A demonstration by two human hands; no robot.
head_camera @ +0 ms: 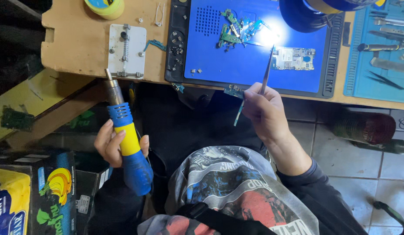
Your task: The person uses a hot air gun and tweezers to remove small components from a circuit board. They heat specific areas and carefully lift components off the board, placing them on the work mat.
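Blue mat (pixel 254 65) under circuit boards (pixel 234 30)

The hot-air gun (pixel 126 139) in the left hand (pixel 109 143) has a blue body with a yellow band and a dull metal nozzle. The mat (pixel 241 61) is bright blue with a black rim, and the circuit boards (pixel 237 28) on it are green. The tweezers (pixel 267 72) in the right hand (pixel 265 111) are silver-grey. The workbench (pixel 80 39) is pale tan wood, and the shirt (pixel 237 191) is grey with red and blue print.
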